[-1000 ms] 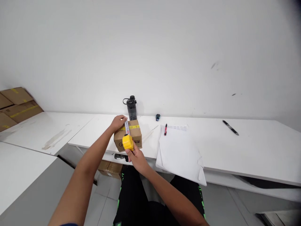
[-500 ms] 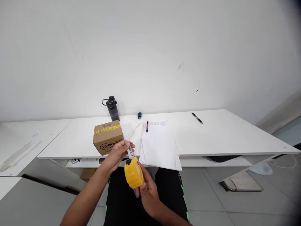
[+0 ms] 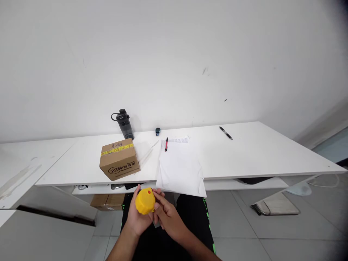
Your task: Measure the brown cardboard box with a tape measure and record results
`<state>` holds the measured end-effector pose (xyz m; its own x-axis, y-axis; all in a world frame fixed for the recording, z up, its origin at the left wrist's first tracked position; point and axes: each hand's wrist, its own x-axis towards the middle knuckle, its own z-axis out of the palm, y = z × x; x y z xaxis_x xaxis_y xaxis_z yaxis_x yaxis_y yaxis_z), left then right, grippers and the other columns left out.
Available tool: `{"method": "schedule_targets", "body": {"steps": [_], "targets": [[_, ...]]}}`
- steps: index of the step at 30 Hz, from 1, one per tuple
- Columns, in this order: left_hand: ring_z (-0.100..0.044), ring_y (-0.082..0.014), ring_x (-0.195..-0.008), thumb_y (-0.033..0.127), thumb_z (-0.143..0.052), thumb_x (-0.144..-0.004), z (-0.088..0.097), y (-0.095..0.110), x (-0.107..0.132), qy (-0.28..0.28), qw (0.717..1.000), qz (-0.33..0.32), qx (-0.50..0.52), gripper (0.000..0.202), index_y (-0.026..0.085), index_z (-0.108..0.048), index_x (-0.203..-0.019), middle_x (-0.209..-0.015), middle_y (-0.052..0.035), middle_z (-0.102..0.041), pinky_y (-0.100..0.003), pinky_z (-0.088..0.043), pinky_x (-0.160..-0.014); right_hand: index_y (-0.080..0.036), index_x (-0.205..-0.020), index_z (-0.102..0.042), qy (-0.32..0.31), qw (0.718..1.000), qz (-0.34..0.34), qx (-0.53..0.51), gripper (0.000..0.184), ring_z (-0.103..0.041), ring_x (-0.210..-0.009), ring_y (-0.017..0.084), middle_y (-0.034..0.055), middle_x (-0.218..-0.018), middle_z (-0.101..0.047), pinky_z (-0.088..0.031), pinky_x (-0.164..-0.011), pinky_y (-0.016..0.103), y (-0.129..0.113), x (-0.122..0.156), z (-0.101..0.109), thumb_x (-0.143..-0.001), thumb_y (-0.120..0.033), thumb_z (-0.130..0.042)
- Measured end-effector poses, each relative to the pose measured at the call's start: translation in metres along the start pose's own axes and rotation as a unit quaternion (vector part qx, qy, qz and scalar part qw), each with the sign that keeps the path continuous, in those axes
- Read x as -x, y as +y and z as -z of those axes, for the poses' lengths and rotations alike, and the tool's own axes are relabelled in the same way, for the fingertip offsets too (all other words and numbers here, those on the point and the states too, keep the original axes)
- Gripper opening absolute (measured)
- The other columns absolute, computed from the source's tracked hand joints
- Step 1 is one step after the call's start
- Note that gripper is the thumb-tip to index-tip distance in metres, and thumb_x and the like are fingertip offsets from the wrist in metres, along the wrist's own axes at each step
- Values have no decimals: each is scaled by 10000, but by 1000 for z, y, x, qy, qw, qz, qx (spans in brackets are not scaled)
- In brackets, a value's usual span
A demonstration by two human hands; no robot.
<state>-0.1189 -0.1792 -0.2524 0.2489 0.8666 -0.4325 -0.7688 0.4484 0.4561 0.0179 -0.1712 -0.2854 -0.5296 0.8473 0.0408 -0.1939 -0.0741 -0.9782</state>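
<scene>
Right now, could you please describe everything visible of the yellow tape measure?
The tape measure has a rounded yellow case, plastic by its look, with a bumpy lower edge and a red spot near the top. The left hand cups it above the lap, in front of the table; the right hand appears to touch its right side. No blade shows.

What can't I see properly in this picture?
Yellow plastic tape measure: underside, head view, hidden by its own case and the left grip.
Yellow-taped brown cardboard box: its inside, head view, hidden by its own walls.
White paper sheets: top print, head view, too small to read.
Bare right forearm: elbow end, head view, cut off by the bottom edge.
</scene>
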Motion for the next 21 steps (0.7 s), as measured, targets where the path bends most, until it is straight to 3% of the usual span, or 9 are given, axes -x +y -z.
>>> {"method": "schedule_targets", "body": {"steps": [2,4,7,9,11,13,15,18,21], "targets": [[-667,-240,-841,487,-550,-807,2,9,0,21,999,-41,-20,338,183,-684,-868,-871,-83,-700,-325,-519,-677,-277,-1312,-565,-49,987,72,132,458,-595,-637,160,14,-737,-668,-495,-622,309,-12,-5,16,-921,-500,-479],[-643,-201,-733,419,-579,-777,0,21,-1,21,990,-118,-69,254,187,-670,-823,-800,-54,-675,-302,-500,-663,-285,-1145,-679,-49,958,158,236,326,-640,-864,204,44,-923,-715,-500,-800,369,-28,-19,36,-945,-415,-456],[-586,-173,-645,396,-613,-754,-10,42,-10,8,939,-220,-265,246,210,-666,-907,-726,-23,-633,-288,-466,-668,-230,-1080,-691,67,906,224,353,325,-623,-962,228,84,-1015,-710,-463,-884,387,-50,-65,73,-947,-391,-442],[-596,-198,-698,380,-644,-734,-21,58,-26,31,852,-247,-461,408,258,-639,-1123,-739,-14,-642,-289,-446,-716,-199,-1109,-665,141,875,182,426,373,-608,-1009,241,110,-1073,-694,-435,-919,391,-60,-112,99,-962,-391,-381],[-625,-258,-852,373,-655,-707,-33,74,-51,70,726,-239,-641,633,302,-530,-1322,-817,-26,-681,-312,-424,-818,-196,-1199,-598,177,847,56,498,383,-619,-974,249,113,-1066,-690,-438,-876,381,-63,-165,121,-967,-391,-364],[-611,-322,-1023,404,-613,-715,-44,88,-81,88,597,-188,-775,703,290,-466,-1393,-975,-69,-707,-355,-398,-902,-164,-1314,-486,196,818,-57,538,430,-606,-1026,273,151,-1113,-665,-424,-870,382,-60,-212,134,-972,-389,-355],[-566,-357,-1145,461,-545,-752,-52,100,-111,84,495,-110,-858,702,292,-427,-1423,-1196,-93,-662,-399,-385,-946,-97,-1364,-409,193,816,-87,537,495,-599,-1040,301,204,-1116,-650,-420,-859,394,-53,-245,140,-954,-375,-399],[-486,-388,-1255,599,-469,-775,-55,112,-143,69,426,-21,-902,721,299,-419,-1429,-1381,-95,-542,-458,-367,-987,-88,-1347,-439,178,832,-86,519,485,-610,-1010,298,206,-1077,-663,-421,-842,384,-43,-264,144,-903,-280,-477],[-426,-392,-1310,674,-444,-766,-51,116,-155,67,422,4,-904,763,296,-422,-1428,-1445,-86,-467,-486,-327,-1029,-140,-1203,-587,165,858,-53,483,360,-618,-987,245,146,-1049,-686,-421,-842,335,-39,-261,151,-876,-193,-447]]}}
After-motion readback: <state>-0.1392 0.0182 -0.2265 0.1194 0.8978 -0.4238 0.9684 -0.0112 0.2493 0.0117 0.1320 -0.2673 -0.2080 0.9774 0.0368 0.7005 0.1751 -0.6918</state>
